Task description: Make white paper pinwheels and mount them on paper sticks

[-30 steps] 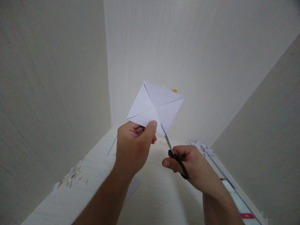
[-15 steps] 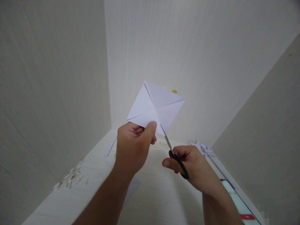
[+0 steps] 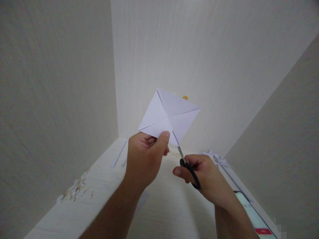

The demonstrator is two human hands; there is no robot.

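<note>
1. Folded white paper, a creased square held up on one corner like a diamond, sits just above the middle of the view, in front of the pale wall
2. Left hand grasps the paper at its lower corner, thumb on the near face and fingers curled behind
3. Right hand, at 4 o'clock from the paper, is clenched round the black handles of the scissors
4. The scissor blades point toward 11 o'clock and meet the paper's lower edge just beside the left thumb; how far they are parted I cannot tell
5. Beneath both hands lies a pale wooden table
6. Small scraps lie at 8 o'clock, a paper strip at 9 o'clock
7. A white folded paper piece lies at 3 o'clock, a phone at 5 o'clock
</note>
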